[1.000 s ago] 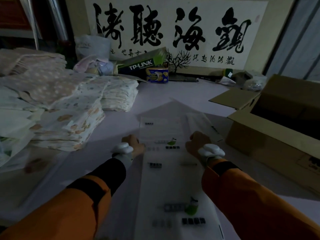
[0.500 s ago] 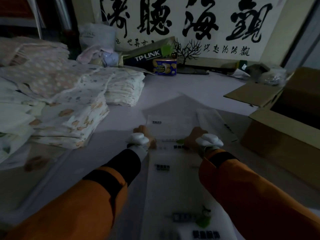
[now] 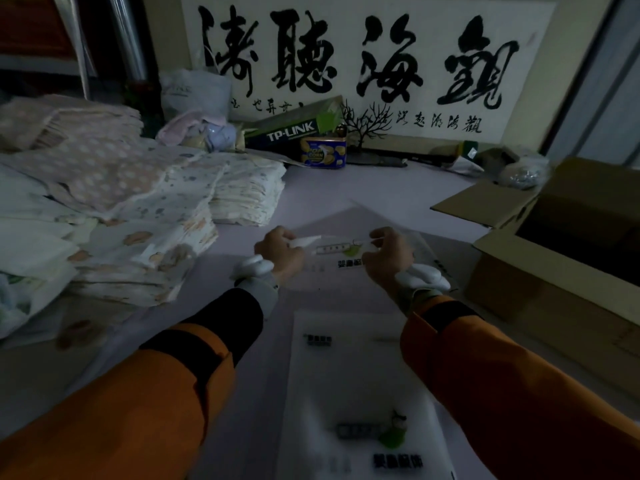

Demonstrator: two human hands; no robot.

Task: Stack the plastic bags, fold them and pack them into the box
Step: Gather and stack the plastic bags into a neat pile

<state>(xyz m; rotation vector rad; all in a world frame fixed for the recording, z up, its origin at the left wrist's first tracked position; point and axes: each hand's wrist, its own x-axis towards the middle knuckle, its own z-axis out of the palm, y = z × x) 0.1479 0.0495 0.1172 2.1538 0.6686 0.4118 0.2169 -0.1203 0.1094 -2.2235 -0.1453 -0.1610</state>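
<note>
A long stack of translucent white plastic bags with dark print and a green logo lies on the table in front of me. My left hand and my right hand each pinch the far end of the bags, which is lifted off the table and curled back toward me. The open cardboard box stands to the right, its flaps spread out and its inside dark.
Piles of folded patterned cloth fill the table's left side. At the back stand a TP-LINK carton, a blue popcorn tin, a small black tree ornament and a calligraphy panel. Crumpled bags lie behind the box.
Both hands slid to the far end of the bags, gripped it and lifted it off the table; earlier they pressed flat on the stack.
</note>
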